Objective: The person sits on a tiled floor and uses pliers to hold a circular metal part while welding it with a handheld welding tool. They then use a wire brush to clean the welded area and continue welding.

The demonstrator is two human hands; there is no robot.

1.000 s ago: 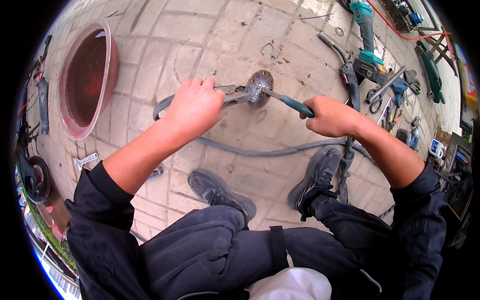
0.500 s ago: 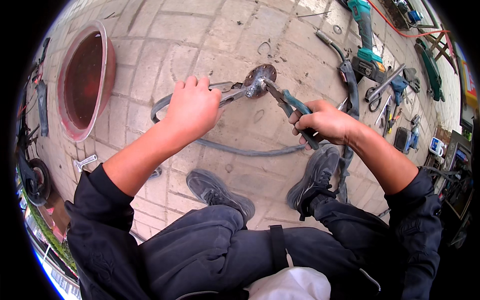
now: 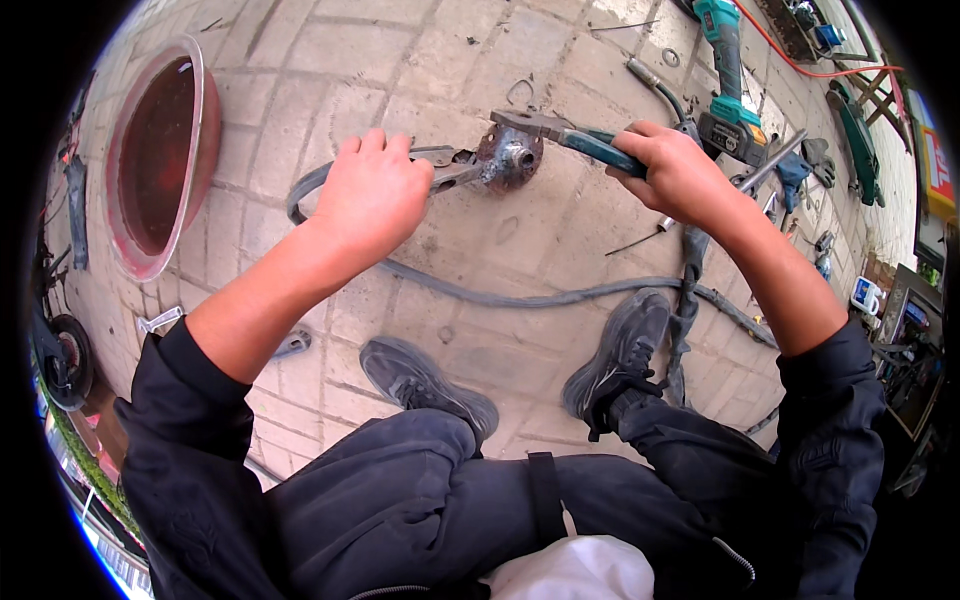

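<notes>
My left hand [image 3: 372,200] is closed round a long metal clamping tool [image 3: 450,172], whose jaws meet a rusty round flange [image 3: 510,175] at its left side. The flange has bolt holes, a short central tube and a rough, bluish-grey patch that looks welded. My right hand [image 3: 670,170] grips pliers with teal-and-dark handles [image 3: 600,150], their jaws lying over the flange's upper edge; I cannot tell whether they bite on it. A grey cable [image 3: 520,298] curves across the paving below, and a holder with a thin rod [image 3: 662,227] lies under my right hand.
A red basin of dark liquid [image 3: 153,165] stands at left, beside a wheeled vehicle [image 3: 68,365] at the edge. A teal power tool [image 3: 727,85], metal bar [image 3: 775,155], gloves [image 3: 815,150] and assorted tools lie at right. My shoes [image 3: 620,355] frame the lower middle.
My right hand has risen, swinging the pliers from the flange's central tube to its upper edge, now nearly level. My left hand and the flange have shifted slightly upward in view.
</notes>
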